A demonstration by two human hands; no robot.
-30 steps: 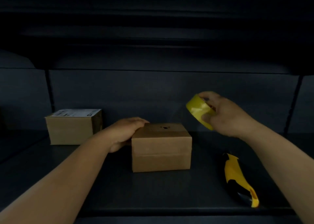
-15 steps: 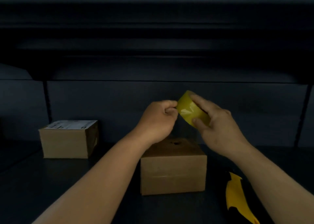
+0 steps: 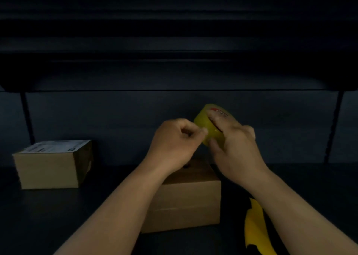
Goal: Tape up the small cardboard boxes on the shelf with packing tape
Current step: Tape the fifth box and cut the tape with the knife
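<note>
We are holding a roll of yellow packing tape (image 3: 201,120) in the air above the plain cardboard box (image 3: 190,200), which is sitting on the dark shelf (image 3: 58,216). Our right hand (image 3: 235,148) is gripping the roll, fingers curled over its top and thumb under it. Our left hand (image 3: 174,144) is curling in beside it, fingertips pinching at the roll's edge, perhaps at the loose tape end, though the dim light is hiding it. A labelled box (image 3: 52,165) is standing well to the left of the plain box; a yellow-and-black cutter (image 3: 253,227) is lying just to its right.
</note>
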